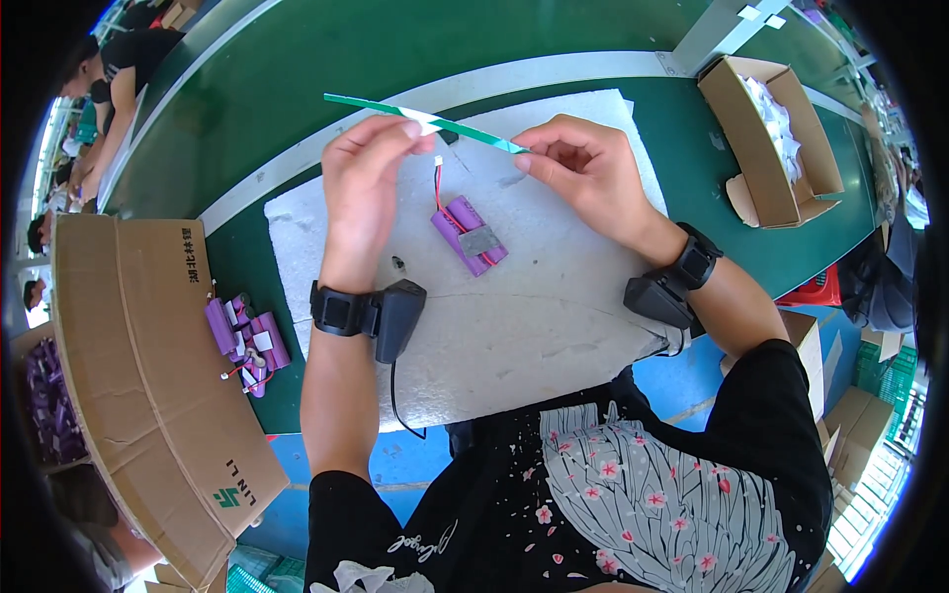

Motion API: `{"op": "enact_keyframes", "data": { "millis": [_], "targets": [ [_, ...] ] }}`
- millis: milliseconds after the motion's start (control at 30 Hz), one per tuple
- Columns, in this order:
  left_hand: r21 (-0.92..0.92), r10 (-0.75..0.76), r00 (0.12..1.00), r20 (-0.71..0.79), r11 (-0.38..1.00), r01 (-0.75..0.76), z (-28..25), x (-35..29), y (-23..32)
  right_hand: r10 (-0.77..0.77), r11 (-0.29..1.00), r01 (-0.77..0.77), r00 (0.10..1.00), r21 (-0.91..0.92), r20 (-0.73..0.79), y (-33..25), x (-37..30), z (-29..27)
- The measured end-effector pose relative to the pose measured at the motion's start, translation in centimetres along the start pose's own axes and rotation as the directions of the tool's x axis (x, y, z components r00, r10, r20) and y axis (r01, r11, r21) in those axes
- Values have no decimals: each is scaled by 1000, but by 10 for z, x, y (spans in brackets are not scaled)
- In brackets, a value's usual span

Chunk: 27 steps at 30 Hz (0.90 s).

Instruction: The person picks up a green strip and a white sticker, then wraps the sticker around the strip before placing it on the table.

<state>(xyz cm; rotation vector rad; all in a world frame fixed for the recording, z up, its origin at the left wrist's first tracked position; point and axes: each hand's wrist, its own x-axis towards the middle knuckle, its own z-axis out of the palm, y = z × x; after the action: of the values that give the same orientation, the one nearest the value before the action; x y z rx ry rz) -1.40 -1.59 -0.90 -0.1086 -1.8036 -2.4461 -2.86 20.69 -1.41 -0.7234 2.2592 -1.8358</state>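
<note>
A thin green and white strip [473,133] is stretched between my two hands above the far part of a pale foam board [474,356]. My left hand [368,163] pinches it between thumb and fingers, and part of it sticks out past that hand to the left. My right hand [585,170] pinches the strip's right end. Below and between the hands lies a purple battery pack [457,225] of cylindrical cells, with a grey patch on it. Its red and black wires run up to a small white connector [438,160].
Several purple battery packs [247,336] with wires lie left of the board, beside a large cardboard box [158,366]. An open carton [746,138] with white wrapping stands at the far right. A metal rail [554,71] crosses behind the board. A person [124,89] works at the far left.
</note>
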Motion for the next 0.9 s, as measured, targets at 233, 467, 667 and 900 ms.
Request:
{"op": "enact_keyframes", "data": {
  "millis": [233, 467, 667, 900],
  "targets": [
    [-130, 26, 997, -67, 991, -35, -15, 5, 2, -26, 1000, 26, 1000, -13, -9, 0, 1, 0],
    [-155, 63, 995, -73, 985, -74, -21, 8, 5, -6, 998, 4, 1000, -66, -22, 1, 1, -1],
    [-169, 74, 991, -113, 981, -93, -26, 9, 8, -23, 977, 9, 998, -214, -63, -6, 2, -2],
    [-185, 72, 981, -178, 977, -106, -24, 9, 8, -66, 968, 39, 993, -250, -100, -2, 3, -1]
  ]
}}
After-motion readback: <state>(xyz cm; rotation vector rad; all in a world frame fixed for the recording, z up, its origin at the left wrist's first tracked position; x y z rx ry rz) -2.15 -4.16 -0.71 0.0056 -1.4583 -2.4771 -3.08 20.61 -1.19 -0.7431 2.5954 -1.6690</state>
